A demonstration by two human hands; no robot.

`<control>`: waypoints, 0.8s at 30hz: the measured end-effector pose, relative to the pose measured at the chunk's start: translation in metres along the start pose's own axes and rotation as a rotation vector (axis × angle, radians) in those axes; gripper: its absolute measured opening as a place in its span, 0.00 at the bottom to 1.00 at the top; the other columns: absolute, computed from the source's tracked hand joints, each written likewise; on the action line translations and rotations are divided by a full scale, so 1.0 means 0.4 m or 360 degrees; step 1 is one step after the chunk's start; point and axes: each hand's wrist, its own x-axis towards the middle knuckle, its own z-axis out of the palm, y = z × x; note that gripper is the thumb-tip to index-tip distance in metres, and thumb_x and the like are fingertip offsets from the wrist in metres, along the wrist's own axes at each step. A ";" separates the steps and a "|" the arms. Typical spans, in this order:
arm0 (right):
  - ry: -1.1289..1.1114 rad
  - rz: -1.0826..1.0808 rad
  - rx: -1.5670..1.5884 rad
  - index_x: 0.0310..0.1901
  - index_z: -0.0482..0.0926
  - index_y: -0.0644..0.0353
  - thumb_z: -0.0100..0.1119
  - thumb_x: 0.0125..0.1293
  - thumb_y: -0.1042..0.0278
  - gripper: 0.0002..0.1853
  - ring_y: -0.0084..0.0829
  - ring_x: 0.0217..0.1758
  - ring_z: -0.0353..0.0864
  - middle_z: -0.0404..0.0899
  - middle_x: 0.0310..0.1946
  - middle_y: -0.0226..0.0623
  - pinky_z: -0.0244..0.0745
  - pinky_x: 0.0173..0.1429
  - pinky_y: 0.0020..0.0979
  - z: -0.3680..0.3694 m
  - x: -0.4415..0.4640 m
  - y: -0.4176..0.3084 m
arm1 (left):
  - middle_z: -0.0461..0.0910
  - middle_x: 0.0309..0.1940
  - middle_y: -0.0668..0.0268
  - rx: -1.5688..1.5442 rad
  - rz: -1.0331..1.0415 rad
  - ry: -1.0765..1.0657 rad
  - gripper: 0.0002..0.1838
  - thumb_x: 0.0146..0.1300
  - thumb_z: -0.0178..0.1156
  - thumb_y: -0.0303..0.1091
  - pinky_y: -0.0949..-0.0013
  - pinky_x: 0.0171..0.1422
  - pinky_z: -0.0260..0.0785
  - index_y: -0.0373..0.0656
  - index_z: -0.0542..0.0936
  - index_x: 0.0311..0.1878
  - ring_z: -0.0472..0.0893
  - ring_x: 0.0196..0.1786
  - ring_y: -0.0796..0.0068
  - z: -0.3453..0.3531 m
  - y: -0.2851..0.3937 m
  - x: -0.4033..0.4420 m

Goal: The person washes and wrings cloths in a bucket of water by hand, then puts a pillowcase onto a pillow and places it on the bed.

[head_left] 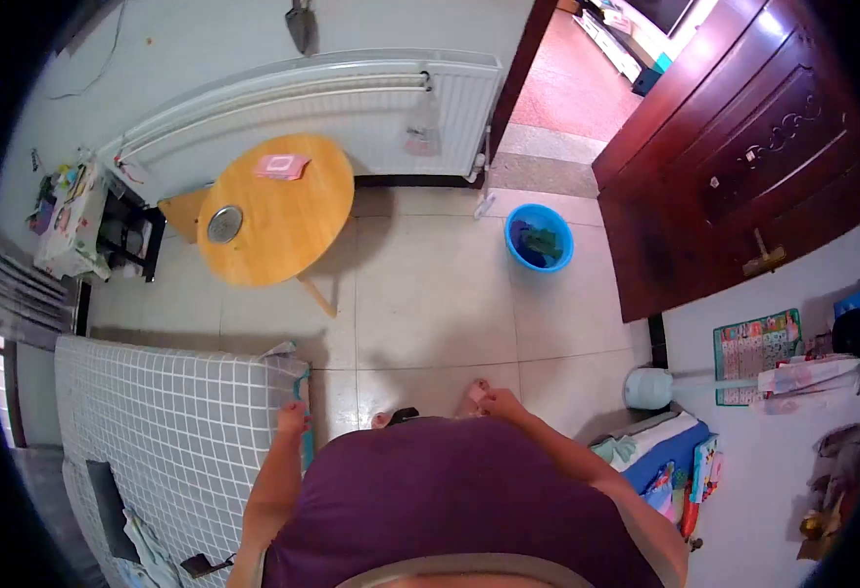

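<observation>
At the right-hand corner of the grey checked sofa cover, my left hand (294, 416) is beside the cover's turquoise edge; its fingers are too small to read, and I cannot make out whether it holds anything. My right hand (496, 401) hangs low in front of my body, above the tiled floor, with its fingers curled in; whatever they may hold is hidden. The checked cover (185, 402) spreads across the sofa at the lower left. Part of a foot and a dark shoe strap show between my hands.
A round wooden table (293, 216) bears a pink packet (281, 167) and a metal tray (224, 223). A blue basin (512, 247) with dark cloths stands on the floor near the open red door (734, 167). Folded items and a white cylinder (648, 389) are at right.
</observation>
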 end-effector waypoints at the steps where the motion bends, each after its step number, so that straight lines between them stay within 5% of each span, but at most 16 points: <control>1: 0.0057 0.0099 -0.0039 0.30 0.77 0.67 0.54 0.53 0.65 0.12 0.23 0.20 0.74 0.76 0.20 0.36 0.70 0.26 0.25 -0.052 -0.037 0.024 | 0.75 0.22 0.63 0.0088 -0.0025 -0.0058 0.13 0.55 0.53 0.38 0.71 0.18 0.66 0.42 0.74 0.40 0.76 0.22 0.71 0.068 -0.024 -0.014; 5: 0.0148 0.0471 0.0162 0.31 0.77 0.67 0.55 0.53 0.65 0.11 0.24 0.21 0.75 0.76 0.20 0.35 0.70 0.26 0.26 -0.223 0.002 0.202 | 0.75 0.26 0.64 0.0297 -0.0143 -0.0191 0.13 0.55 0.54 0.38 0.69 0.21 0.68 0.43 0.74 0.42 0.77 0.24 0.70 0.245 -0.028 -0.045; 8: 0.0253 0.0362 0.0686 0.29 0.76 0.64 0.53 0.54 0.67 0.09 0.25 0.20 0.74 0.75 0.19 0.34 0.70 0.24 0.26 -0.386 -0.005 0.219 | 0.75 0.28 0.64 0.0344 -0.0188 -0.0234 0.12 0.55 0.54 0.36 0.67 0.22 0.69 0.43 0.74 0.42 0.78 0.26 0.69 0.390 0.007 -0.077; 17: 0.0374 0.0374 0.0790 0.30 0.73 0.63 0.53 0.56 0.68 0.06 0.24 0.19 0.73 0.73 0.20 0.34 0.68 0.22 0.24 -0.685 0.103 0.315 | 0.75 0.33 0.66 0.0465 -0.0244 -0.0386 0.14 0.53 0.55 0.34 0.65 0.25 0.72 0.42 0.73 0.43 0.78 0.29 0.71 0.780 0.102 -0.171; 24: 0.0382 0.0520 0.0886 0.32 0.74 0.63 0.54 0.57 0.66 0.08 0.23 0.19 0.72 0.73 0.21 0.35 0.69 0.23 0.24 -0.821 0.237 0.379 | 0.75 0.34 0.65 0.0595 -0.0342 -0.0435 0.14 0.53 0.55 0.33 0.66 0.25 0.73 0.42 0.73 0.44 0.78 0.29 0.71 0.991 0.177 -0.052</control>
